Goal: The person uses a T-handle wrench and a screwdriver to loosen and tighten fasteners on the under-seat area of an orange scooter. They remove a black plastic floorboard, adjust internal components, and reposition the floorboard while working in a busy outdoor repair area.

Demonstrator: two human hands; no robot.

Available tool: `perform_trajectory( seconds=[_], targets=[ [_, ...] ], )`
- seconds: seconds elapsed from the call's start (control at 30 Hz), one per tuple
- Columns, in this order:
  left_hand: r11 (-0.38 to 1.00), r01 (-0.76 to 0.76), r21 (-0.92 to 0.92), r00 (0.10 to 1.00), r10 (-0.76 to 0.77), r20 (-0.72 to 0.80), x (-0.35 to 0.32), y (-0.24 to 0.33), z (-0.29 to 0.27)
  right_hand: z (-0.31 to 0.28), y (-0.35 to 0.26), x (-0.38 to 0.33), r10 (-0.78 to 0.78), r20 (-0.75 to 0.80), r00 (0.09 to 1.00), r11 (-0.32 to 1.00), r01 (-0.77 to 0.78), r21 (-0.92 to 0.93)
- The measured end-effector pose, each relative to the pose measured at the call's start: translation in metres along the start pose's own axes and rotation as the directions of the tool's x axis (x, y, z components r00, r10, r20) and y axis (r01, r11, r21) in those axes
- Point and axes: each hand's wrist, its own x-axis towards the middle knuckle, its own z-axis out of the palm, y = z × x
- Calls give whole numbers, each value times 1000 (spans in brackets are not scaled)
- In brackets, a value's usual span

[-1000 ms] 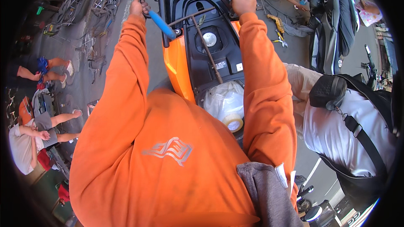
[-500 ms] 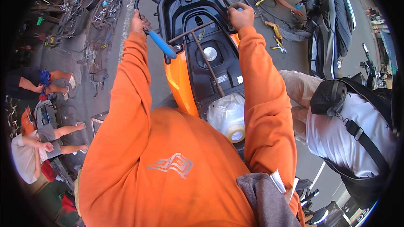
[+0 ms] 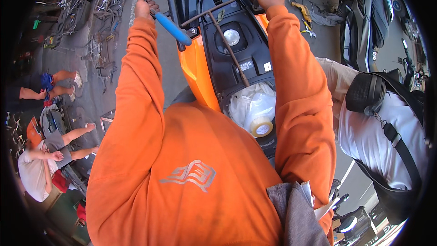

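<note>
Bright daylight, hard sun on grey concrete floor [image 3: 170, 70] around me, no walls in sight, looks like an outdoor yard. Far left: heap of tangled metal scrap [image 3: 98, 16] w/ wire & frames, partly in shade. Left edge: a person sitting on the ground [image 3: 38, 164] in grey shirt, another pair of bare legs [image 3: 54, 86] just above. Top right: parked grey scooter [image 3: 366, 16], yellow tools [image 3: 304, 13] lying on the ground beside it. Right, close to me: a person in white shirt [image 3: 378, 132] w/ black shoulder bag [image 3: 366, 93]. White painted line [image 3: 348, 173] on floor, lower right
</note>
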Motion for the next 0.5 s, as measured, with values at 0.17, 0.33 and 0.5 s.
perform_trajectory(
  seconds=[0.17,0.33,0.5],
  targets=[
    [1000,7,-6,1000,-7,14,2,0,1,3,5,1,-142,-103,984,985,130,-111],
    [1000,2,-7,1000,-3,-27,2,-2,1,0,6,0,-68,-25,997,995,66,-77],
    [999,31,-20,1000,-30,3,3,0,-1,0,0,-2,18,-63,998,997,-23,-69]
  ],
)
